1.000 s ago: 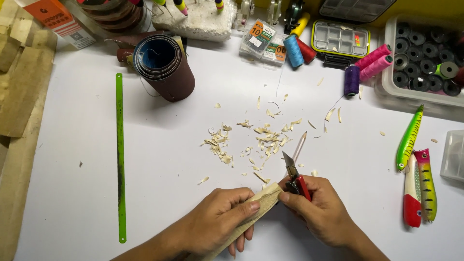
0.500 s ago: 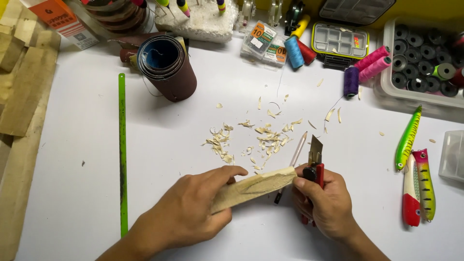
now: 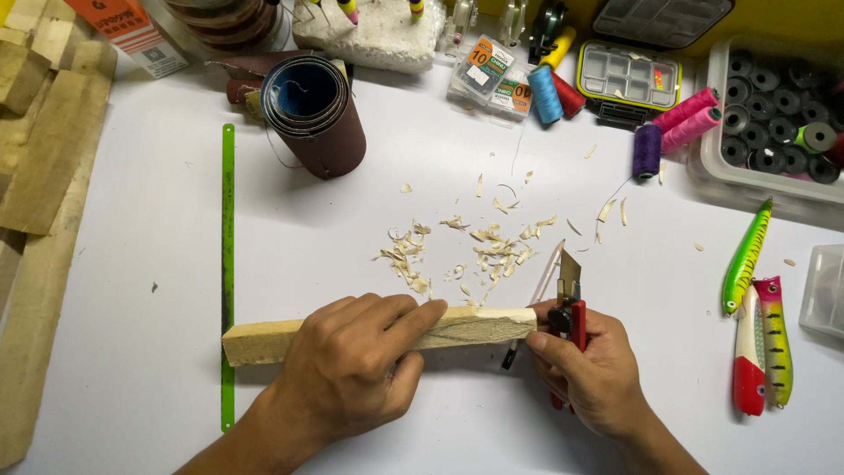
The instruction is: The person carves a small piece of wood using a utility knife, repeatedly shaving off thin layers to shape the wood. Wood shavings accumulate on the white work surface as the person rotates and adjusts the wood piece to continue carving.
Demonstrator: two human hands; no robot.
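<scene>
- A white table [image 3: 158, 229] fills the view, with pale wood shavings [image 3: 466, 251] scattered at its centre and wooden offcuts [image 3: 44, 149] stacked along the nine o'clock edge.
- The left hand [image 3: 352, 365] lies palm down over a squared wooden stick [image 3: 264, 341], its grip closed around the middle; the stick runs level from eight o'clock toward the centre.
- The right hand [image 3: 589, 374], at five o'clock, has its grip shut on a red-handled utility knife [image 3: 570, 308], blade pointing to twelve o'clock just beside the stick's whittled end.
- A roll of brown sandpaper [image 3: 316, 119] stands at eleven o'clock, beside a green saw blade [image 3: 228, 264].
- An orange box [image 3: 127, 31] sits at eleven o'clock, small clear packets with orange labels [image 3: 492, 75] at twelve, and bright fishing lures [image 3: 760, 299] at three o'clock.
</scene>
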